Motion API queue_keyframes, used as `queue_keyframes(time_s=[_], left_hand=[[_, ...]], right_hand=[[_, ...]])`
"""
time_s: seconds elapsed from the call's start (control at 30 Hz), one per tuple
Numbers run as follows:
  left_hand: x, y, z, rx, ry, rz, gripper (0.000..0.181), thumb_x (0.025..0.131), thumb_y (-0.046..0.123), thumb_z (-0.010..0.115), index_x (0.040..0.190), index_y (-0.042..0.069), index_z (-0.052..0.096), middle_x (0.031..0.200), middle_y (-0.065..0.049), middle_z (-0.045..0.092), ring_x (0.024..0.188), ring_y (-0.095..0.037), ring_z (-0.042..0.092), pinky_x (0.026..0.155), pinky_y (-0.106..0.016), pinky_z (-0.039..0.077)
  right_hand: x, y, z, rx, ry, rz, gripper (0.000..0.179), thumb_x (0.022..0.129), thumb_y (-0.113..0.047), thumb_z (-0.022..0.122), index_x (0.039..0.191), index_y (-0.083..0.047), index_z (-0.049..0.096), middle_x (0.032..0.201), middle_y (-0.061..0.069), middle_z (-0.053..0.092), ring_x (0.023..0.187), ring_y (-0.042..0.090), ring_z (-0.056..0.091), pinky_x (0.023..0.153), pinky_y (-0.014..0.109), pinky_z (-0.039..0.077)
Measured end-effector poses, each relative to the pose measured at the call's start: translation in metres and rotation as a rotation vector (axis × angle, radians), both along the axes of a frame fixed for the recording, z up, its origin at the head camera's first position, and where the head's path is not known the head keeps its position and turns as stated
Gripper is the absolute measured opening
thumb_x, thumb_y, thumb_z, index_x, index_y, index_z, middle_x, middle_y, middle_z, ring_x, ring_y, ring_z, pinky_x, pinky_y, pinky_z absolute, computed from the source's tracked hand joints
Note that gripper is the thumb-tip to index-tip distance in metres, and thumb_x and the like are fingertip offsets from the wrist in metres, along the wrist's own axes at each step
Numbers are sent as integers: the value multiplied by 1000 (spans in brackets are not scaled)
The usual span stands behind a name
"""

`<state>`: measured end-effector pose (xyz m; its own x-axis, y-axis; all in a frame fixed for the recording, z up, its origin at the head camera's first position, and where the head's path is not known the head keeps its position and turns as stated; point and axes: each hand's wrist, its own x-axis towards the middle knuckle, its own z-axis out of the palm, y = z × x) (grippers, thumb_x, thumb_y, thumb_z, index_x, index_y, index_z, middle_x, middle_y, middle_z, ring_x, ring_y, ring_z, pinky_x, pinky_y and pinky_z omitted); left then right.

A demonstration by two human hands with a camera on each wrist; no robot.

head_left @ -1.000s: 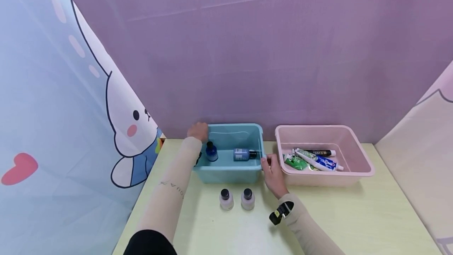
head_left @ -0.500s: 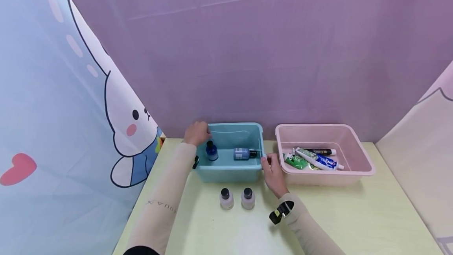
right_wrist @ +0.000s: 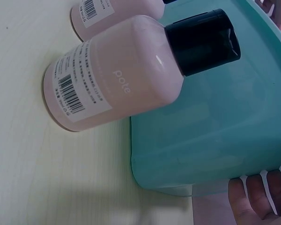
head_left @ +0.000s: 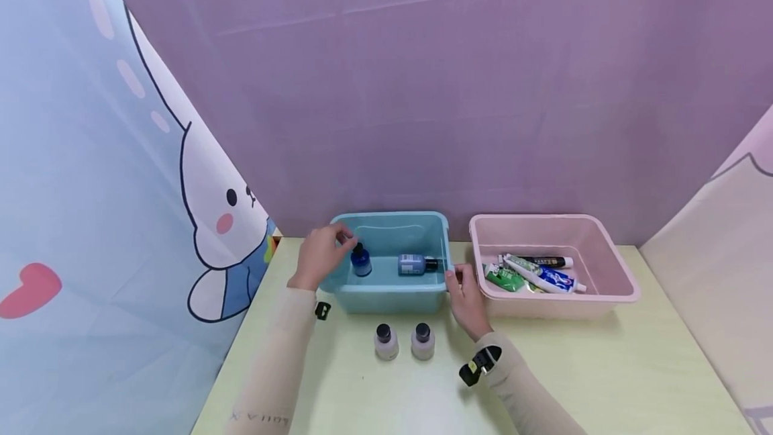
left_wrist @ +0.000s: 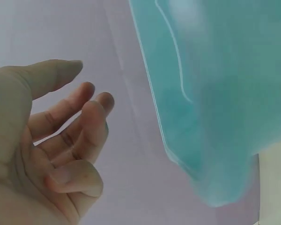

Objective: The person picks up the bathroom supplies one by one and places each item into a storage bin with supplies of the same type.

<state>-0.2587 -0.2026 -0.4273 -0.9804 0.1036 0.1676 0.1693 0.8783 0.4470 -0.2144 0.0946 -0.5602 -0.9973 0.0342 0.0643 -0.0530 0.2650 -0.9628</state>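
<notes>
A teal plastic bin (head_left: pixel 389 301) stands against the purple backdrop. Inside it, one dark blue bottle (head_left: pixel 361 263) stands upright at the left and a lighter blue bottle (head_left: pixel 412 264) lies on its side. My left hand (head_left: pixel 321 254) is over the bin's left rim, its fingertips close to the upright bottle's black cap. In the left wrist view its fingers are loosely bent, with nothing between them. My right hand (head_left: pixel 468 299) grips the bin's front right corner, thumb at the rim. Two pink bottles (head_left: pixel 386 344) with black caps stand upright before the bin.
To the right of my right hand sits a pink bin (head_left: pixel 549 307). It contains a green packet (head_left: pixel 504 277), a blue-and-white tube (head_left: pixel 558 280) and a black tube (head_left: pixel 546 261). Printed cloth hangs on the left, and the pale tabletop (head_left: pixel 652 368) extends towards me.
My left hand has left the bin's back left corner and come forward and left, its fingertips now over the left rim. My right hand and the bottles have stayed in place.
</notes>
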Motion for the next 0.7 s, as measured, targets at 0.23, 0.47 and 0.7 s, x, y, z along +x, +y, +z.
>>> queue_keyframes(time_s=[0.23,0.47,0.7], left_hand=[[33,5,-18,117,103,4,15,98,33,70,101,19,72,89,3,71,68,-11,58,63,-31,49],[68,17,-37,228,212,19,7,97,28,71,98,20,71,87,5,69,65,-7,54,60,-24,46],[92,24,-65,318,266,35,6,96,25,73,96,19,72,86,7,69,66,-3,56,61,-22,49]], right_hand=[[1,-1,0,-8,4,-6,32,111,-32,40,129,-5,45,123,15,54,110,28,54,91,36,50],[4,-1,1,-3,2,-6,31,112,-31,40,128,-6,45,121,14,54,108,27,53,90,35,50],[2,-1,0,-10,-5,-4,30,112,-32,40,129,-7,45,122,14,54,109,27,53,91,35,50]])
